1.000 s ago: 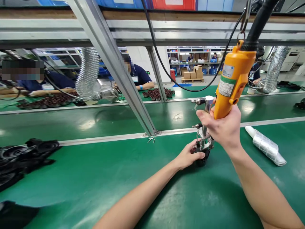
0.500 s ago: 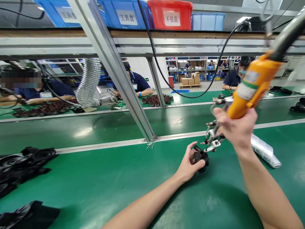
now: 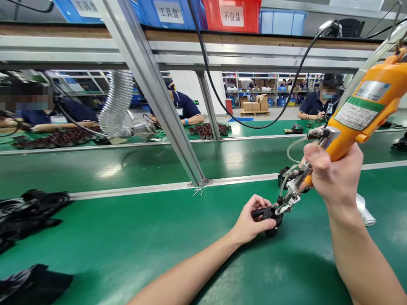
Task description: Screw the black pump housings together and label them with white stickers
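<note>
My left hand (image 3: 252, 220) is closed around a small black plastic housing (image 3: 271, 217), holding it on the green bench top, thumb on the near side. In my right hand (image 3: 338, 176) is an orange electric screwdriver (image 3: 359, 110), tilted, its handle up to the right. The metal nose (image 3: 294, 190) of the screwdriver, with thin clear tubing, points down left and meets the top of the housing; whether a screw sits in it I cannot make out. Another black part (image 3: 282, 176) stands just behind the nose, partly hidden by it.
A few loose screws (image 3: 199, 192) lie by the foot of a slanted metal post (image 3: 152, 93). Black parts (image 3: 28, 212) are heaped at the left. A roll of silvery wrap (image 3: 365, 212) lies behind my right wrist. Co-workers (image 3: 182, 103) sit across the bench.
The screwdriver has swung to a steeper view and its nose has come down onto the housing. My left hand has turned the housing slightly and still holds it.
</note>
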Demonstrator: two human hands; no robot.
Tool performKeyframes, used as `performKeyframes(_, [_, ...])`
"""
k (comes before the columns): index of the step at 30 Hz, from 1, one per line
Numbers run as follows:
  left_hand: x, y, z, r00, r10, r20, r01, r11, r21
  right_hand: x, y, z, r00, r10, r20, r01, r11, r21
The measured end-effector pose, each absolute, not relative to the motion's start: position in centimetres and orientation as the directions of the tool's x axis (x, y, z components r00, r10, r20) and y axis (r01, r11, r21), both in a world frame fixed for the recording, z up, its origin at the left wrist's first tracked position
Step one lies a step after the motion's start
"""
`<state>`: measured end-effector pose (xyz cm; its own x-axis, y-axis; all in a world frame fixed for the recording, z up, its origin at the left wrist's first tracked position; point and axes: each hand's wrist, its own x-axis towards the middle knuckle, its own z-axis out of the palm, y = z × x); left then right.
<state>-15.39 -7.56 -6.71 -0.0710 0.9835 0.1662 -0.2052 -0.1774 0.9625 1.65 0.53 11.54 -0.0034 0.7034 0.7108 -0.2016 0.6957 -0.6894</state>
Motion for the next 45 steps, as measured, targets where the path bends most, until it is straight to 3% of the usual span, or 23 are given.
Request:
performKeyframes(4, [-15.8,-7.4,-6.7,-0.044,0.993,0.112,-0.086,-0.115,0.99,1.4,0.1,11.6,-0.013,0.729,0.685,-0.19,0.671,-0.717])
performKeyframes(13, [-15.7,-7.4,-6.3,0.008,0.998,0.063,-0.091,-0.062,0.994,-0.7,-0.4,10.3,-0.034,0.718,0.696,-0.157,0.684,-0.713])
performKeyframes(24, [-15.6,-8.2,-6.8,0.041,0.987,0.158,-0.022,-0.157,0.987,-1.1,-0.5,9.5,-0.085,0.766,0.637,-0.192,0.615,-0.765])
performKeyframes(28, [-14.9,-8.7,-8.5,0.087,0.972,0.218,0.071,-0.224,0.972,0.3,0.1,10.2,0.025,0.721,0.693,-0.153,0.688,-0.71])
performKeyframes(33, [-15.2,-7.5,-9.6,-0.102,0.951,0.292,0.288,-0.253,0.924,2.6,0.9,11.3,0.251,0.597,0.762,-0.084,0.797,-0.598])
performKeyframes(36, [-16.3,-6.9,-9.2,0.03,0.951,0.308,0.091,-0.31,0.946,3.1,1.6,11.2,0.258,0.609,0.75,-0.077,0.787,-0.612])
performKeyframes(38, [-16.7,-6.7,-8.8,0.097,0.956,0.278,-0.098,-0.269,0.958,3.0,1.9,10.9,0.229,0.629,0.743,-0.109,0.775,-0.622])
performKeyframes(40, [-16.9,-6.7,-8.6,0.092,0.966,0.24,-0.177,-0.221,0.959,2.8,2.0,10.7,0.194,0.648,0.737,-0.149,0.762,-0.631])
performKeyframes(45, [-16.3,-6.9,-8.7,-0.014,0.972,0.234,0.078,-0.232,0.97,2.3,1.7,10.4,0.136,0.678,0.722,-0.258,0.728,-0.635])
